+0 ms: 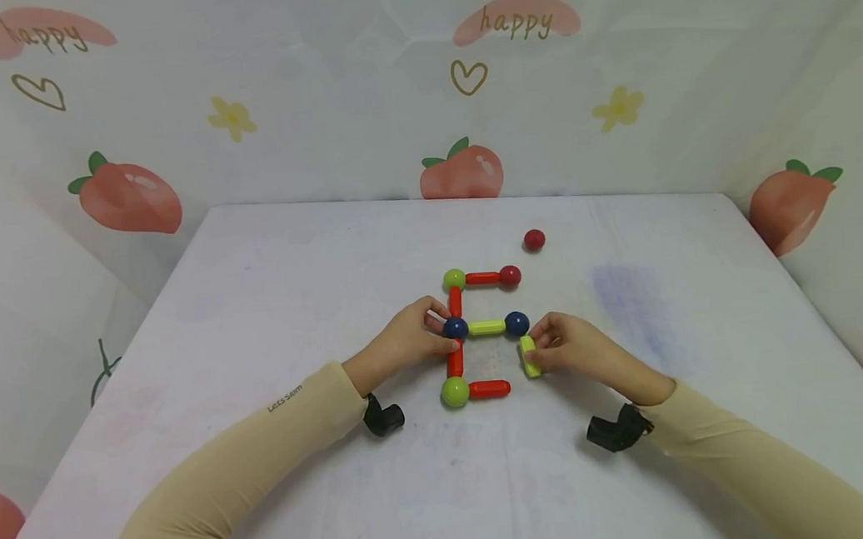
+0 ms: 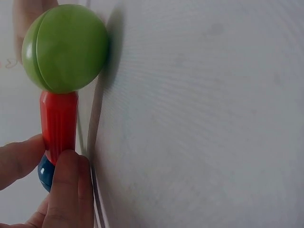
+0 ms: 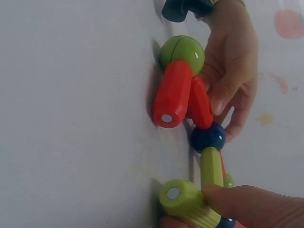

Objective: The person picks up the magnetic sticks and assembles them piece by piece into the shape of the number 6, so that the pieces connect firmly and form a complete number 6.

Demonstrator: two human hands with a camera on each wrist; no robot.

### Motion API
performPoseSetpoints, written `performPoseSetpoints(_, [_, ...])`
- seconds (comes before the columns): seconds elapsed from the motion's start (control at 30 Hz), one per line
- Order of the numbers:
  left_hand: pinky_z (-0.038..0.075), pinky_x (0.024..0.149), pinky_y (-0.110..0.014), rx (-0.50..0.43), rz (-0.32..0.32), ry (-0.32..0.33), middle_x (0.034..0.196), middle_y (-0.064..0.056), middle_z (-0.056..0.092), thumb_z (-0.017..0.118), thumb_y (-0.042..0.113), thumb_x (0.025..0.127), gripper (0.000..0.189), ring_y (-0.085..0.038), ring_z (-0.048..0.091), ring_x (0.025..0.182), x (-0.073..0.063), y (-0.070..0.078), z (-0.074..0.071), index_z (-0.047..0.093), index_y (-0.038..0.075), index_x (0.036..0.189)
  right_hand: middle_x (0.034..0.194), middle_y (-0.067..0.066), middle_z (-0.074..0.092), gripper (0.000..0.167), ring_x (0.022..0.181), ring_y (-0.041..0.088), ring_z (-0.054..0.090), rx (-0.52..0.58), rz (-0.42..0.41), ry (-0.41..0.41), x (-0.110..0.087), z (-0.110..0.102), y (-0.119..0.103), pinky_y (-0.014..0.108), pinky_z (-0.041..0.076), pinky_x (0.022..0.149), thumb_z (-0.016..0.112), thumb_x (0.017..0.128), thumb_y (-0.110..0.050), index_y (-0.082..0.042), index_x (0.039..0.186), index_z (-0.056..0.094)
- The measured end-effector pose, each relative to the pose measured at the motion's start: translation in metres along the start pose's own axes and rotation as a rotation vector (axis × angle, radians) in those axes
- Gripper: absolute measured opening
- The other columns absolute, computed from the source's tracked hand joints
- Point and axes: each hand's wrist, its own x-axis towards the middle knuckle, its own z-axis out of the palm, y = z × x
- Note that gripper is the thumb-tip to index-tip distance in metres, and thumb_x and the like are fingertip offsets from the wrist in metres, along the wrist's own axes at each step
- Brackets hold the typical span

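A toy frame of magnetic rods and balls lies on the table. My left hand (image 1: 406, 335) holds it at its left side, thumb and fingers around the left blue ball (image 1: 456, 328) and the end of the lower red rod (image 2: 59, 126). A green ball (image 2: 66, 47) joins that rod to another red rod (image 3: 172, 95), whose metal tip is bare. From the held ball, a yellow-green rod (image 1: 486, 327) runs to a second blue ball (image 1: 516, 324). My right hand (image 1: 568, 345) pinches a loose-ended yellow-green rod (image 3: 183, 202), its upper end right at that second ball.
The frame's top has another green ball (image 1: 454, 280), a red rod (image 1: 482, 278) and a red ball (image 1: 510, 276). A separate red ball (image 1: 535, 240) lies behind it. Black wrist cameras (image 1: 383, 417) hang by both sleeves. A printed cloth backdrop (image 1: 361, 124) rises beyond the table (image 1: 310, 253).
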Motion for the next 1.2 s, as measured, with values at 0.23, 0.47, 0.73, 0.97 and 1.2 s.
performPoseSetpoints(0.23, [0.053, 0.077, -0.027, -0.001, -0.005, -0.001, 0.108, -0.01, 0.063, 0.076, 0.011, 0.082, 0.041, -0.022, 0.06, 0.096, 0.0002, 0.0009, 0.0002, 0.054, 0.01, 0.116, 0.09, 0.009, 0.061, 0.032, 0.073, 0.014, 0.057, -0.008, 0.032, -0.019, 0.0039, -0.0004, -0.0032, 0.025, 0.048, 0.066, 0.073, 0.084, -0.015, 0.003, 0.104, 0.055])
performPoseSetpoints(0.47, [0.053, 0.077, -0.027, 0.011, 0.002, -0.003, 0.107, -0.01, 0.063, 0.076, 0.011, 0.082, 0.04, -0.022, 0.06, 0.095, -0.0004, 0.0017, -0.0003, 0.054, 0.01, 0.115, 0.089, 0.008, 0.06, 0.033, 0.071, 0.013, 0.057, -0.006, 0.073, -0.032, 0.0052, -0.0006, -0.0062, 0.024, 0.048, 0.066, 0.073, 0.084, -0.015, 0.003, 0.104, 0.054])
performPoseSetpoints(0.73, [0.053, 0.077, -0.027, 0.006, 0.002, -0.004, 0.107, -0.01, 0.063, 0.076, 0.011, 0.082, 0.04, -0.022, 0.059, 0.096, -0.0026, 0.0029, -0.0012, 0.054, 0.01, 0.116, 0.088, 0.008, 0.061, 0.036, 0.068, 0.011, 0.06, 0.0, 0.094, -0.009, 0.0068, 0.0015, -0.0072, 0.024, 0.048, 0.066, 0.073, 0.085, -0.017, 0.003, 0.106, 0.051])
performPoseSetpoints(0.97, [0.053, 0.076, -0.026, 0.004, -0.005, -0.004, 0.106, -0.01, 0.063, 0.077, 0.011, 0.082, 0.04, -0.022, 0.059, 0.095, -0.0019, 0.0029, -0.0015, 0.054, 0.01, 0.115, 0.091, 0.01, 0.061, 0.037, 0.067, 0.009, 0.062, 0.056, 0.123, -0.004, 0.0082, 0.0029, -0.0082, 0.023, 0.052, 0.069, 0.073, 0.085, -0.015, 0.003, 0.106, 0.049])
performPoseSetpoints(1.2, [0.053, 0.076, -0.027, 0.006, -0.007, -0.003, 0.106, -0.01, 0.063, 0.077, 0.011, 0.081, 0.041, -0.022, 0.059, 0.096, -0.0016, 0.0031, -0.0017, 0.054, 0.01, 0.115, 0.091, 0.011, 0.061, 0.037, 0.067, 0.009, 0.062, 0.045, 0.124, -0.021, 0.009, 0.0028, -0.0081, 0.023, 0.054, 0.068, 0.073, 0.085, -0.015, 0.004, 0.107, 0.049])
